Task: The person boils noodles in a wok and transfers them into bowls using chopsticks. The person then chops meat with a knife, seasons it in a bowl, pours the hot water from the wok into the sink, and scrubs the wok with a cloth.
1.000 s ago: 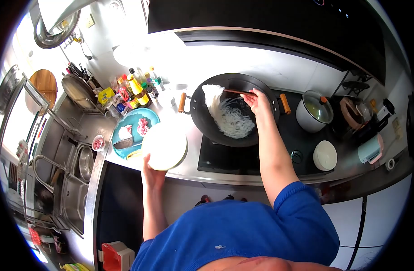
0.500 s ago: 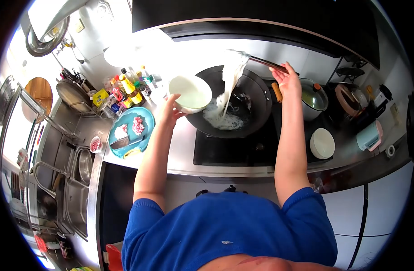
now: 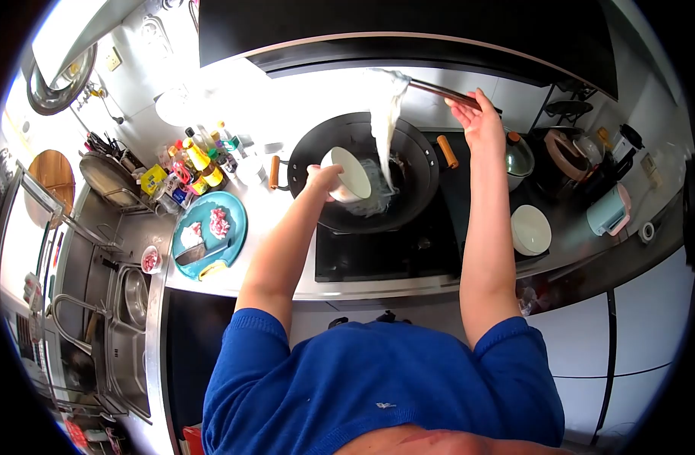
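Observation:
My left hand point(image 3: 326, 180) grips a white bowl point(image 3: 355, 176) by its rim, tilted over the left half of a dark wok point(image 3: 317, 145). In my right hand point(image 3: 478, 120) is a pair of chopsticks point(image 3: 446, 92), held high above the wok's right side. A bundle of white noodles point(image 3: 385, 125) hangs from the chopstick tips down into the wok. More pale noodles point(image 3: 376, 201) lie in the bottom, partly hidden by the bowl. Wooden handles stick out on both sides of the wok.
A blue round board point(image 3: 237, 227) with a cleaver point(image 3: 199, 254) and cut meat lies left of the wok, near several seasoning bottles point(image 3: 203, 163). Right of the stove are a lidded pot point(image 3: 520, 161), a second white bowl point(image 3: 531, 230) and a light-blue kettle point(image 3: 607, 218).
My left hand has brought the bowl rightward over the wok and tipped it further. The noodles hang higher, with a slimmer strand reaching the wok.

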A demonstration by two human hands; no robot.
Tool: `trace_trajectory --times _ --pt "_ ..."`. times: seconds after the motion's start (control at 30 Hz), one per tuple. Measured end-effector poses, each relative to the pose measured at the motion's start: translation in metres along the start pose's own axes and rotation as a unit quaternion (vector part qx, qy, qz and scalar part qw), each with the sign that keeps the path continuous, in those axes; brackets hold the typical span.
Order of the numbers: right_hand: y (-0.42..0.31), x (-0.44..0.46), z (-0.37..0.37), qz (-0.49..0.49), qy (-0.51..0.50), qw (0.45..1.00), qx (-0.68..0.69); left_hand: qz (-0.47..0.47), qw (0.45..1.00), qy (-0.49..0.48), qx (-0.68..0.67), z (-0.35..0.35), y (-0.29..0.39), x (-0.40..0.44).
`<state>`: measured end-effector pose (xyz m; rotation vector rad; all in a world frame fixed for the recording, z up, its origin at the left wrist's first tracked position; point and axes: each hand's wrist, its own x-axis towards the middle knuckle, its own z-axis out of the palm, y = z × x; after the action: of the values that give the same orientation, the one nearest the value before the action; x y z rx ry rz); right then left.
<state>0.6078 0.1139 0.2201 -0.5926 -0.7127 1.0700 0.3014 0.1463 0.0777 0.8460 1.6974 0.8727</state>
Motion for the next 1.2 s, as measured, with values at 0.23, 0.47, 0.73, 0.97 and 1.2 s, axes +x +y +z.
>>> trace_trajectory --times 0.23,0.47,0.73,0.97,1.2 --pt "0.013 -0.011 0.033 0.012 -0.047 0.998 0.039 -0.028 0.979 -0.172 -0.107 -0.015 -0.010 -0.003" --pt "0.034 -0.052 0.044 0.078 -0.203 0.925 -0.312 -0.026 0.914 -0.186 -0.359 -0.029 -0.004 -0.051" --pt "-0.033 -0.067 0.007 -0.046 -0.127 0.943 -0.305 0.010 0.927 -0.144 -0.347 -0.033 0.009 -0.063" --pt "0.071 -0.084 -0.042 0.155 -0.076 0.963 -0.204 0.027 0.934 -0.107 -0.341 -0.040 0.029 -0.075" --pt "0.035 -0.103 -0.065 0.078 -0.050 0.963 -0.254 0.067 0.935 -0.088 -0.336 -0.055 0.030 -0.084"
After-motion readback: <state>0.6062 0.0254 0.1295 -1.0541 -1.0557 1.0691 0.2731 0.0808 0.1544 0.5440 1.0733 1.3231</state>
